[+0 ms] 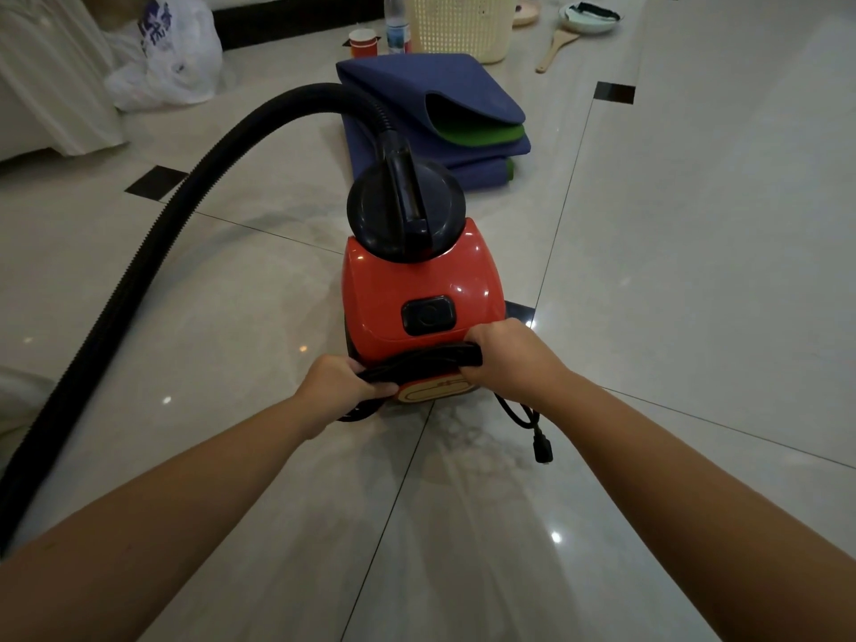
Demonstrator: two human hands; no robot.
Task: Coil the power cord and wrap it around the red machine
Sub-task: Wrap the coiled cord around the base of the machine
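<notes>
Both hands, left hand (345, 386) and right hand (502, 359), have fingers pinching the cord bundle (419, 361) stretched left-right across the red machine (417, 289)'s near end, plug (542, 449) dangling rightward.

Your right side: bare tile floor (695, 271) open, wide passage. Left side: black hose (139, 252) arcs from machine top down to near left edge, blocks sweep there. Behind red machine (417, 289): folded blue mat (431, 90) close, basket (458, 25) beyond. Near you: open floor between forearms, only loose plug (542, 449) trailing at right.
</notes>
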